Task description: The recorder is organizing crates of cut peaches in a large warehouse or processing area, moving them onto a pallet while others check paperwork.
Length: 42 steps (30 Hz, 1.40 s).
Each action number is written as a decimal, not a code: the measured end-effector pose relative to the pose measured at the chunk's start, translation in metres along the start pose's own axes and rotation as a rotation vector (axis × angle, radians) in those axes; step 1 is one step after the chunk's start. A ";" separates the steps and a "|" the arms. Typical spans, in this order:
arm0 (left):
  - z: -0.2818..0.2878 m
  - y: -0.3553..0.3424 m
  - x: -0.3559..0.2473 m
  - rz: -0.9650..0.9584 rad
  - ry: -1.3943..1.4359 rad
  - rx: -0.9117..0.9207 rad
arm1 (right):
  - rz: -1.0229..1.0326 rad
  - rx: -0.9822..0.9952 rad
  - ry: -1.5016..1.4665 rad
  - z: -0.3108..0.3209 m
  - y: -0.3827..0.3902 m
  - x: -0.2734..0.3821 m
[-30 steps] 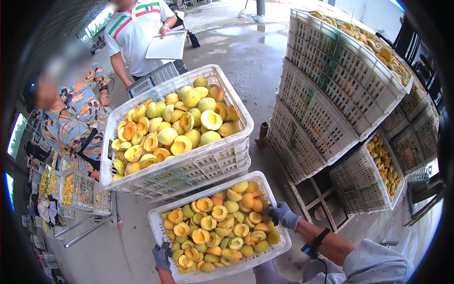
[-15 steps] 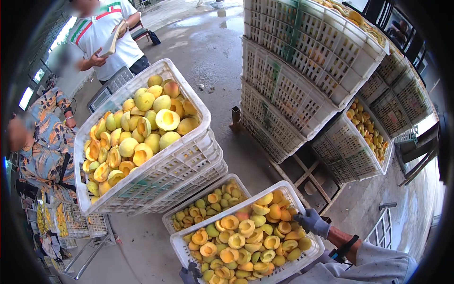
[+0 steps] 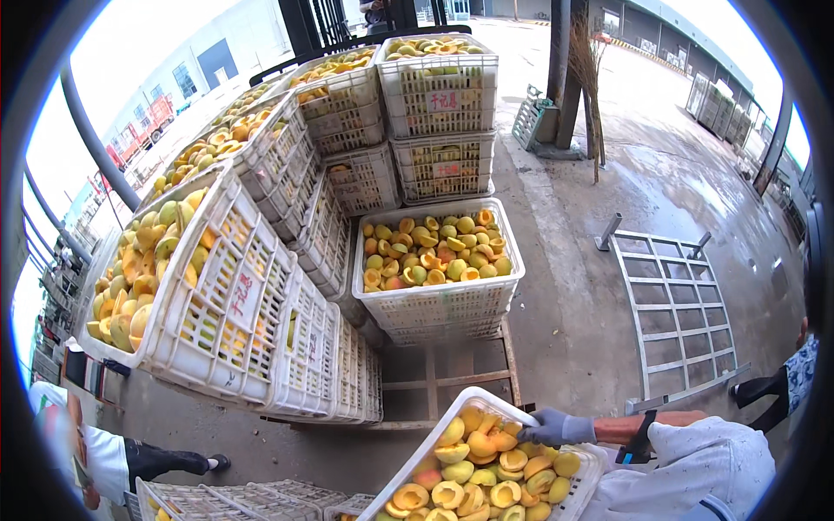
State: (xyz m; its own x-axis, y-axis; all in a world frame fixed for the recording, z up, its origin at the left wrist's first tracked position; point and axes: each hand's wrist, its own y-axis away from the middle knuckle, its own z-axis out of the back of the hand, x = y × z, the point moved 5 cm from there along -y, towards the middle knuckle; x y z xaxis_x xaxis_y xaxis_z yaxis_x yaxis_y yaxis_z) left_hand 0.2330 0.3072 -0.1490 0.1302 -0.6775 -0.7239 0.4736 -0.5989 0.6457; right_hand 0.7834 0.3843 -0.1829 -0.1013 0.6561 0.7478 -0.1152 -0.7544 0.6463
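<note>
My right hand [image 3: 560,428], in a grey-blue work glove, is closed on the rim of a white plastic crate [image 3: 592,473] at the lower edge of the picture. Halved yellow and green stone fruit [image 3: 447,495], like peaches or apricots, fill this crate. A dark band circles my right wrist. The crate's near end is cut off by the picture's edge, and my left hand is out of sight. Just beyond the held crate lies a rusty metal pallet frame [image 3: 430,379], its near part bare.
A shorter stack of fruit crates [image 3: 434,300] stands on the pallet's far part. Taller crate stacks [image 3: 248,300] rise at left and behind. A grey metal rack [image 3: 678,313] lies at right. People stand at lower left [image 3: 100,456] and far right [image 3: 790,378].
My view has swung right, towards the stacked crates and pallet. The held crate has turned with me, with my right hand still on its rim. My left hand has left the view.
</note>
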 end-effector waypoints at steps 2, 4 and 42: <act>-0.044 0.014 -0.001 -0.030 -0.012 0.011 | -0.149 -0.035 -0.018 0.052 0.024 0.029; -0.094 0.034 -0.017 -0.063 -0.022 0.058 | -0.127 -0.065 -0.061 0.103 0.029 0.032; -0.707 0.043 -0.493 -0.602 -0.370 0.545 | 0.270 -0.440 -0.610 0.497 -0.106 0.275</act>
State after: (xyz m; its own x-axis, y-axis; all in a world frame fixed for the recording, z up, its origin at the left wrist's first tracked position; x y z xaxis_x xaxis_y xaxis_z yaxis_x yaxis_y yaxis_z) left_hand 0.8050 0.9175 0.0640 -0.3409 -0.2202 -0.9139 -0.1214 -0.9537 0.2751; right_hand 1.2587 0.6348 0.0301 0.3625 0.2294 0.9033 -0.5559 -0.7247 0.4071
